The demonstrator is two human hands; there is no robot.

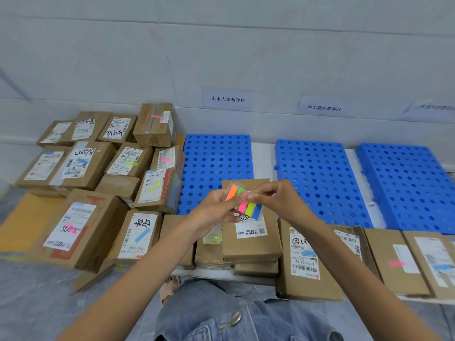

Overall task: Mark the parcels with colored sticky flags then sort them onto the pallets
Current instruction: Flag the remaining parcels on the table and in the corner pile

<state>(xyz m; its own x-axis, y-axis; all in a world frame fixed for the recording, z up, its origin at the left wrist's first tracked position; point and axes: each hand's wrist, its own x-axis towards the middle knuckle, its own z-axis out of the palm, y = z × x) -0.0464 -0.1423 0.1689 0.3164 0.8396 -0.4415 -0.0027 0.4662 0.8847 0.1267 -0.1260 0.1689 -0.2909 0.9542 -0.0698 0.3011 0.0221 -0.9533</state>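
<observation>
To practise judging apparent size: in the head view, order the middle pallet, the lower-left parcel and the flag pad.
Largest: middle pallet and lower-left parcel, about alike; the parcel is nearer, so unranked.
Smallest: flag pad, clearly.

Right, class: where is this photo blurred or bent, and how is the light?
Head view: soft, even light, no hard shadows or glare; the wide lens bends the wall lines and splays the blue pallets; the far-right wall sign and the lower-left parcel are smeared; the sticky flags look fairly sharp.
</observation>
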